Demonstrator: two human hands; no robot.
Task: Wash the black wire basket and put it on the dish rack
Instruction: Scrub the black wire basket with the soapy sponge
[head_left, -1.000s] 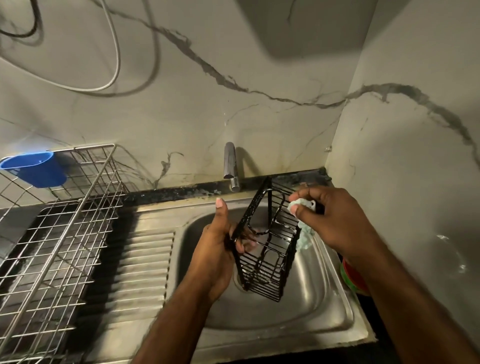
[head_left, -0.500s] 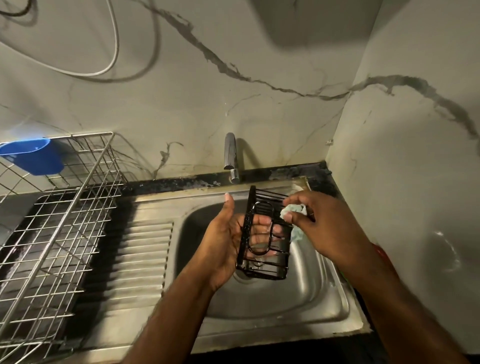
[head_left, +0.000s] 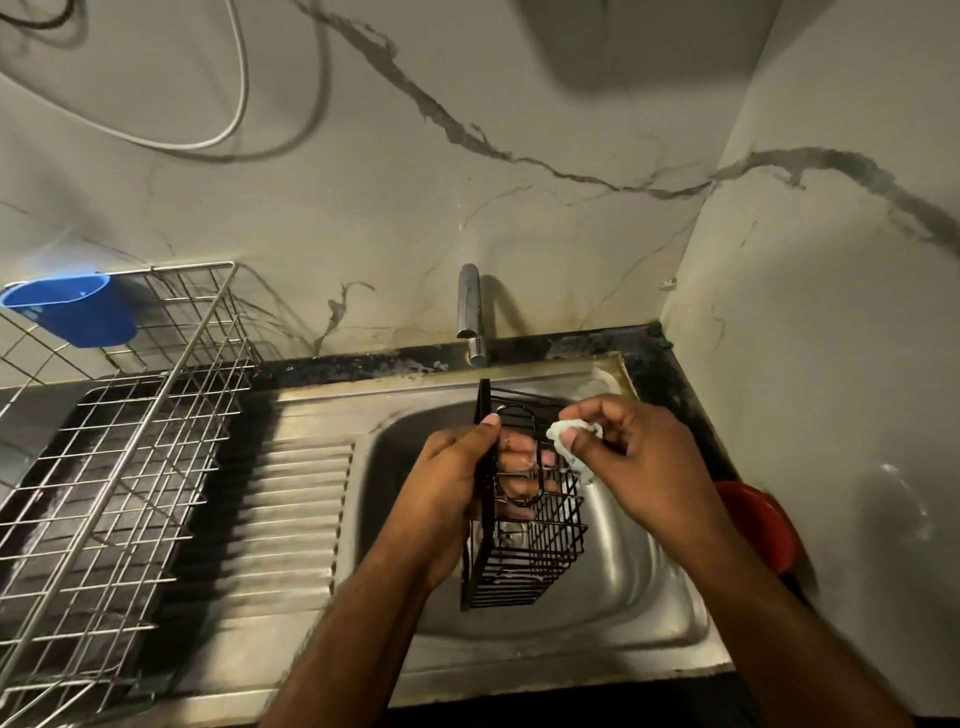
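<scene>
Centrally: black wire basket (head_left: 524, 540), rectangular, held upright in the air over the bowl of the steel sink (head_left: 639, 587), its solid flat side turned left, open grid sides facing right and toward the camera. An oval wire loop is fixed on its upper part.

Left hand (head_left: 452, 488): grips the basket at the upper left edge, thumb pressed along the flat side, fingers curled through to the inside and visible behind the wires.

Right hand (head_left: 639, 467): fingertips pinch a small pale, wet scrub pad (head_left: 569, 441), which touches the basket's upper right wires.

Tap (head_left: 470, 312): chrome, at the sink's far edge, spout directly behind and above the basket; no stream can be made out.

Draining board (head_left: 296, 514): ribbed steel, left of the bowl, part of the same sink unit.

Dish rack (head_left: 124, 467): silver wire, at the table's left end, well apart from the basket; dark tray beneath it.

Blue plastic cup (head_left: 72, 312): hung on the rack's far left rim.

Red object (head_left: 758, 519): at the table's right edge, partly hidden behind the right forearm; kind cannot be told.

Wall: pale marble-pattern, grey veining; white cable (head_left: 228, 119) looping at the upper left.
</scene>
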